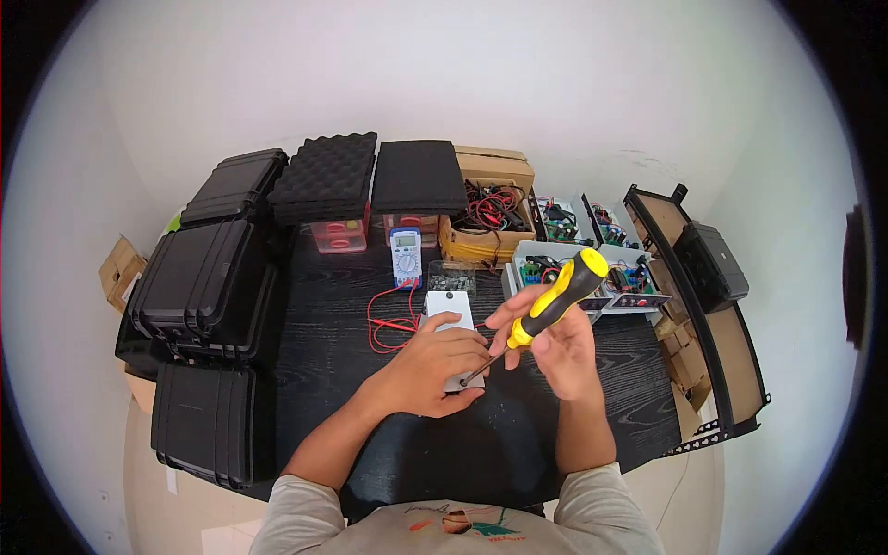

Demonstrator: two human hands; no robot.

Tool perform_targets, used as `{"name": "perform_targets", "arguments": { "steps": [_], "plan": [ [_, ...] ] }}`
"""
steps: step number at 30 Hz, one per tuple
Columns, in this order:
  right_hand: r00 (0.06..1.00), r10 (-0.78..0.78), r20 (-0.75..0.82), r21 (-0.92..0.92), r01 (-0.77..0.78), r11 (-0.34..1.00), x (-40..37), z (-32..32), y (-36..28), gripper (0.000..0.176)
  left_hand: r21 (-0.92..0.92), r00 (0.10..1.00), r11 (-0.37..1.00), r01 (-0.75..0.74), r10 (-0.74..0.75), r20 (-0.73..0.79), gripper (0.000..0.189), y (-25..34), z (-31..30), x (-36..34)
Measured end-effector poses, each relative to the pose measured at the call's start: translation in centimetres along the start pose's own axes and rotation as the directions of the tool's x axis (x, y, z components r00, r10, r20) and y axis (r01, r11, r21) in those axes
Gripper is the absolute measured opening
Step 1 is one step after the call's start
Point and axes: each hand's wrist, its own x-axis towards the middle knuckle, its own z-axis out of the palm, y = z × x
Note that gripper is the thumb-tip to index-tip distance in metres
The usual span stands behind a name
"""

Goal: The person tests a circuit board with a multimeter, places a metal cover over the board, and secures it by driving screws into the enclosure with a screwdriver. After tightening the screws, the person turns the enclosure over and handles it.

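A white box or cover lies on the dark table, a dark screw showing at its far end. My left hand rests across it, fingers over the top and thumb along the near end, holding it. The hand hides much of its middle. In my right hand is a screwdriver with a yellow and black handle, held at a slant, fingers loosely around its lower handle. The shaft runs down left, and its tip meets a dark spot, likely a screw, at the box's near end.
Beyond the box stand a clear tray of small screws and a blue multimeter with red leads. Black cases are stacked at left. Circuit-board housings and a black-framed shelf are at right. A cardboard box holds cables.
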Motion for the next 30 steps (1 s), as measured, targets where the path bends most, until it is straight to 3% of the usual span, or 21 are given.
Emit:
{"name": "perform_targets", "arguments": {
  "steps": [3, 9, 12, 15, 16, 18, 22, 25, 28, 30],
  "plan": [
    [0.998, 0.040, 0.051, -0.059, -0.037, 0.998, -0.1, -0.4, -0.8, 0.048, -0.004, 1.000, 1.000, 0.002, -0.002, -0.007, 0.027, 0.1, 0.0, 0.0],
    [0.970, -0.212, 0.121, -0.023, 0.216, 0.976, 0.4, -1.6, 1.4, 0.043, -0.005, 1.000, 1.000, 0.002, -0.002, 0.012, 0.026, -0.1, 0.2, 0.0],
    [0.953, -0.265, 0.148, 0.079, 0.256, 0.963, 0.9, -1.2, 1.8, 0.036, -0.004, 1.000, 1.000, 0.005, -0.005, 0.003, 0.026, -0.1, 0.1, 0.0],
    [0.993, -0.026, 0.118, -0.025, 0.029, 0.999, 0.1, -0.8, -0.5, 0.032, -0.010, 1.000, 1.000, 0.006, -0.006, -0.009, 0.025, -0.1, 0.1, -0.1],
    [0.993, -0.015, 0.115, -0.070, 0.023, 0.997, 0.0, -1.0, -0.6, 0.031, -0.014, 1.000, 1.000, 0.005, -0.005, -0.004, 0.025, -0.1, 0.2, -0.1],
    [0.994, 0.005, 0.109, -0.162, 0.013, 0.987, 0.0, -1.3, -0.9, 0.029, -0.012, 1.000, 1.000, 0.007, -0.007, 0.008, 0.024, -0.1, 0.1, 0.0],
    [0.999, 0.012, 0.033, -0.152, -0.007, 0.988, -0.2, -1.5, -0.9, 0.032, -0.005, 1.000, 1.000, 0.008, -0.008, 0.020, 0.024, 0.0, 0.0, 0.1],
    [0.989, -0.125, 0.072, -0.213, 0.138, 0.967, 0.0, -1.6, 0.1, 0.038, -0.002, 1.000, 1.000, 0.008, -0.008, 0.012, 0.024, -0.1, 0.1, 0.1],
    [0.965, -0.233, 0.120, -0.021, 0.237, 0.971, 0.7, -0.7, 0.8, 0.036, -0.004, 1.000, 1.000, 0.005, -0.005, -0.001, 0.026, 0.0, 0.2, 0.0],
    [0.996, -0.081, 0.049, 0.015, 0.080, 0.997, 0.3, -0.1, -0.5, 0.035, -0.004, 1.000, 1.000, 0.005, -0.005, -0.010, 0.026, 0.0, 0.2, 0.0]
  ]
}}
